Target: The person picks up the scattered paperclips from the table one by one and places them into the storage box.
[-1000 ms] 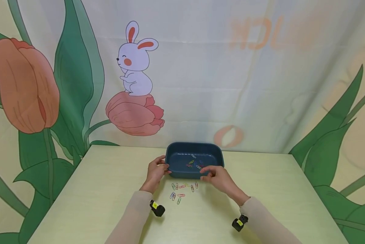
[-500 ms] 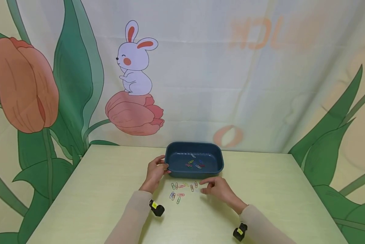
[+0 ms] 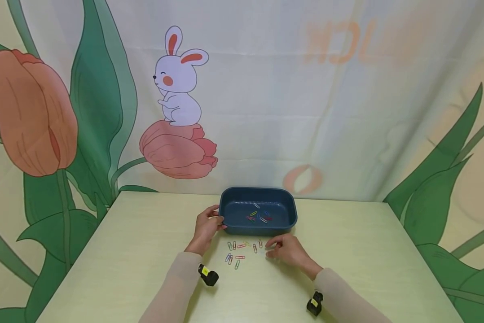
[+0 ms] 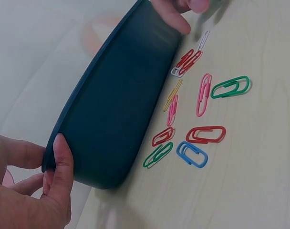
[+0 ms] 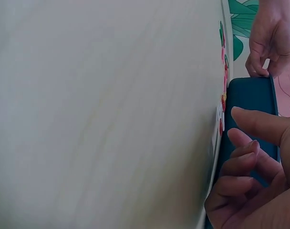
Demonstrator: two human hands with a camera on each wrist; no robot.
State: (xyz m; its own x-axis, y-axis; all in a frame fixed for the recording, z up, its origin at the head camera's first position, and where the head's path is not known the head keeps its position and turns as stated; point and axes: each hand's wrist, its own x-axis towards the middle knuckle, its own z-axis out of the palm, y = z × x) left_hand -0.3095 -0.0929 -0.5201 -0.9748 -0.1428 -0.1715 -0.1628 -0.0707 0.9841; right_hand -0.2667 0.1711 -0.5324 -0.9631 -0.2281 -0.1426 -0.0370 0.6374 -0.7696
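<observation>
My left hand [image 3: 206, 226] pinches the left rim of a dark blue rectangular box [image 3: 234, 214], thumb outside in the left wrist view. Several coloured paper clips lie inside the box, among them a yellow paper clip [image 3: 253, 214]. In front of it, more clips are scattered on the table: a blue paper clip [image 4: 192, 154], a green paper clip [image 4: 230, 88], a pink paper clip [image 4: 203, 94] and others. My right hand [image 3: 289, 250] is just right of these clips, near the box's front wall. Its thumb and index finger stand apart, with nothing seen between them.
The pale table [image 3: 347, 251] stretches to both sides of the box. Behind its far edge hangs a printed curtain [image 3: 258, 112] with a rabbit and tulips. Each wrist wears a small black camera [image 3: 209, 276].
My right hand has come down from over the box's front rim to the table beside the clips. The left hand keeps its hold on the box.
</observation>
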